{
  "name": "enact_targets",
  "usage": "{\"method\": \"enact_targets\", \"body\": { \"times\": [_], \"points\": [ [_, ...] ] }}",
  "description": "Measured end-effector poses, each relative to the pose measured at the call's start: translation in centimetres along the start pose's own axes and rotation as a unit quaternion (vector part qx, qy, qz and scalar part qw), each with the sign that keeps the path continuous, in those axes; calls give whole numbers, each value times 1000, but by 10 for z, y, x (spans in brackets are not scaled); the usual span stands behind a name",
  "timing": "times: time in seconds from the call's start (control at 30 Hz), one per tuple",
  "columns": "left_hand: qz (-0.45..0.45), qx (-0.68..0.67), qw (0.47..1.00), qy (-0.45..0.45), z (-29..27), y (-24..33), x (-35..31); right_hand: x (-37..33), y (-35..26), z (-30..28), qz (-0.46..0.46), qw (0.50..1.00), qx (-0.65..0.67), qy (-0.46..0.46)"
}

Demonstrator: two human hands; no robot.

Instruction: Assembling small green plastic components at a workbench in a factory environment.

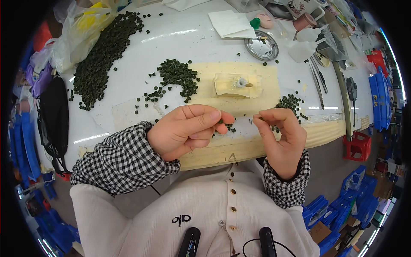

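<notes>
My left hand is closed, thumb and forefinger pinching a small dark green part above the front of the table. A short way to its right, my right hand also pinches with thumb and forefinger; a dark speck shows at the tips, too small to name. Below and between the hands lie a few loose green parts. Just beyond the hands, a tape-covered block with a small whitish peg rests on a yellowish taped patch. Another small heap of green parts lies behind my right hand.
A large pile of green parts spreads at the far left, with a smaller pile nearer the middle. A round metal dish, white tissue, squeeze bottle and tweezers lie to the right. Plastic bags crowd the left edge.
</notes>
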State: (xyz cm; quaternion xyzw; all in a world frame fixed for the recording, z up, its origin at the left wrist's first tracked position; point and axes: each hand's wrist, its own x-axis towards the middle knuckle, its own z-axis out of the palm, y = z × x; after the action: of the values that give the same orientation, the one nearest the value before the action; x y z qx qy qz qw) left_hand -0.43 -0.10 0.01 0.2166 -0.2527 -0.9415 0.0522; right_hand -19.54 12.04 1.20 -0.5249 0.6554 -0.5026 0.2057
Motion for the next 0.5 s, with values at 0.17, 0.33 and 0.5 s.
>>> {"method": "enact_targets", "body": {
  "times": [0.17, 0.33, 0.5],
  "points": [
    [5, 22, 1000, 9, 3, 1, 0, -3, -4, 5, 69, 984, 151, -57],
    [26, -2, 999, -24, -4, -4, -1, -3, -5, 8, 171, 912, 355, -111],
    [8, 20, 1000, 9, 3, 0, -1, -3, 0, 9, 177, 878, 421, -142]
  ]
}}
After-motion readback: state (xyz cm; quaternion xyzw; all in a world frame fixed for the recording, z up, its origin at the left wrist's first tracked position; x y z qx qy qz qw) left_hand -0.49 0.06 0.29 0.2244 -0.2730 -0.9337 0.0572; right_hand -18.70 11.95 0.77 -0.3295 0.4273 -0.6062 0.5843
